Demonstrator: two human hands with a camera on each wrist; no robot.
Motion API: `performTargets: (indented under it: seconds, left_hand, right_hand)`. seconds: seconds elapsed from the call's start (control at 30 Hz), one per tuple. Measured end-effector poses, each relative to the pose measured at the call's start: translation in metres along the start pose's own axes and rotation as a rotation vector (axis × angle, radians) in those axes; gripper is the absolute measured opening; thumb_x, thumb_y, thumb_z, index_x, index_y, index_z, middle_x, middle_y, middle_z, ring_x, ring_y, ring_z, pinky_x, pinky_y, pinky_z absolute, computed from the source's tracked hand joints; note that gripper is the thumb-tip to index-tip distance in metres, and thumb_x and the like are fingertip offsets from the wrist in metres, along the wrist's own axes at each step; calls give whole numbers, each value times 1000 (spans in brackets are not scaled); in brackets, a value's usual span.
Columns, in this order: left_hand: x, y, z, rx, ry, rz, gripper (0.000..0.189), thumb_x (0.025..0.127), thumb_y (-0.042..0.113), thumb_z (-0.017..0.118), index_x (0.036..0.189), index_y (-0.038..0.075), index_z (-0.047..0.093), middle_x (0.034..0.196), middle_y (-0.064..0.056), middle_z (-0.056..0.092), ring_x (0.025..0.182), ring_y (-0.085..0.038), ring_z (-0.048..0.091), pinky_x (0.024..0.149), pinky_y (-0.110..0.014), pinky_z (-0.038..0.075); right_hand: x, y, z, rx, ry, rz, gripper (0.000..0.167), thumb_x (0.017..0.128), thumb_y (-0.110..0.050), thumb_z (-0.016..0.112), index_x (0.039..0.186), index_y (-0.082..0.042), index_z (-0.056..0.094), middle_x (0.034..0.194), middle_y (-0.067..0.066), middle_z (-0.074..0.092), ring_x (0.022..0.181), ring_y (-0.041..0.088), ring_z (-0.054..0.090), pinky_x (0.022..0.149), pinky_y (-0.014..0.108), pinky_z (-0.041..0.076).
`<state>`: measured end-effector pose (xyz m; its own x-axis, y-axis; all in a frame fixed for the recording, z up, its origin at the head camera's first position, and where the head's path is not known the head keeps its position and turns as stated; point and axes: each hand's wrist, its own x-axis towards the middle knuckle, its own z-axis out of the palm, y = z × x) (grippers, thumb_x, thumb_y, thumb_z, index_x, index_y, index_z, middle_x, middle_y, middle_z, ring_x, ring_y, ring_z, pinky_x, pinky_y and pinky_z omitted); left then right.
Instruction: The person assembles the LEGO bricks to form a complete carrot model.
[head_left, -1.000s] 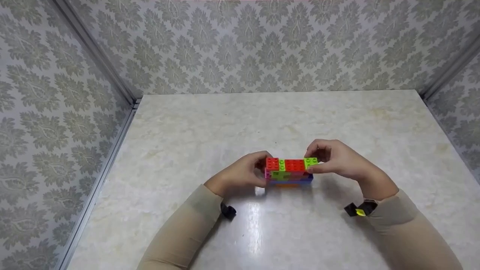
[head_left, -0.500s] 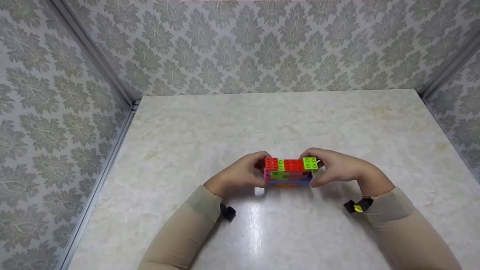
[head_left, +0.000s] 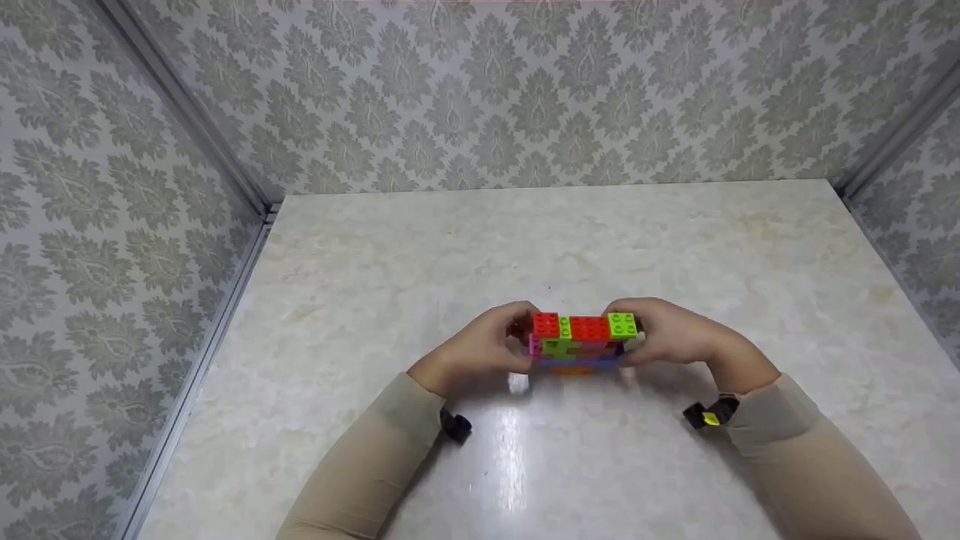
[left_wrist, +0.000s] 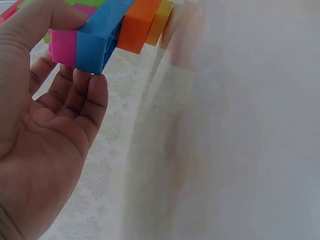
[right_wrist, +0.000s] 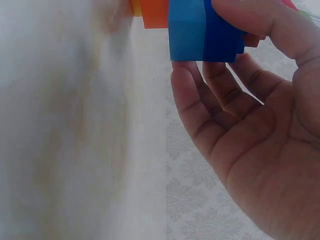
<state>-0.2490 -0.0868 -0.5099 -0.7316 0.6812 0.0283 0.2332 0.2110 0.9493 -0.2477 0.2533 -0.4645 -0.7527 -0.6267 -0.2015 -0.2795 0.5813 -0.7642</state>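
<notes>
A wall of stacked toy building bricks stands upright between both hands in the head view. Its top row has red bricks, a narrow green one and a green brick at the right end. My left hand grips the left end, its thumb by a pink brick and a blue brick in the left wrist view. At the other end my right hand holds the wall, thumb on a dark blue brick and fingers behind. Lower down sit an orange brick and a yellow one.
The wall of bricks is over a pale marbled table, with patterned panels behind it and at both sides. Black straps show at both wrists, beside beige sleeves.
My right hand has come down from the green top brick to the lower right end of the wall and closed around it. The left hand keeps its grip, nearly still.
</notes>
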Motion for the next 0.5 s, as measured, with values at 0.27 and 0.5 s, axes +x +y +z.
performTargets:
  seconds: [0.27, 0.5]
  left_hand:
    - [0, 0, -1, -30, 130, 35, 42, 93, 1, 83, 132, 6, 69, 127, -13, 72, 113, -22, 68, 110, -42, 59]
    - [4, -4, -1, -81, 246, 27, 45, 92, -4, 81, 136, 2, 69, 131, -17, 73, 119, -24, 69, 112, -39, 61]
  right_hand:
    - [3, 7, -1, 142, 110, -44, 46, 91, -3, 88, 134, -8, 74, 135, 10, 79, 126, 25, 75, 110, 33, 59]
    - [6, 8, 0, 243, 168, -7, 55, 91, 2, 83, 144, -1, 69, 142, 19, 74, 124, 25, 71, 101, 26, 63]
